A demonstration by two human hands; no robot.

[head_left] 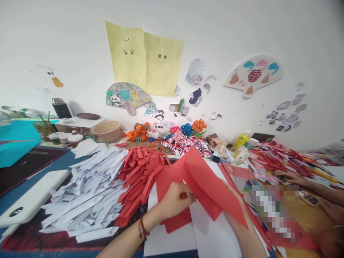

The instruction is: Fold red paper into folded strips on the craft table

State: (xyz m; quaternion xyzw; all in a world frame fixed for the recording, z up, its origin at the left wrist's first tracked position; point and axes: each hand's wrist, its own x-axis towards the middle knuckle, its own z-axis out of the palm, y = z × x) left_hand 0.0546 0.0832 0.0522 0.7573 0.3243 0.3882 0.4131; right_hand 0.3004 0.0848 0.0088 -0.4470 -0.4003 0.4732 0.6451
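Note:
A folded or bent sheet of red paper [206, 186] is held up in front of me. My right hand [233, 190] grips it from behind on the right, its fingers mostly hidden by the paper. At the sheet's left edge, the curled fingers of my left hand [178, 197] pinch together against the paper; the fingertips show only in part. More red paper [176, 223] lies beneath my left hand, on top of white sheets [215, 236]. To the left are a pile of folded red strips [139, 179] and a larger heap of folded white paper strips [88, 193].
A white power bank [34, 197] lies at the left. Paper flowers [188, 138], a tan bowl [106, 130] and small jars [75, 139] line the wall. Another person's hands [303, 184] hold a phone [308, 197] at the right, near red strips [282, 156].

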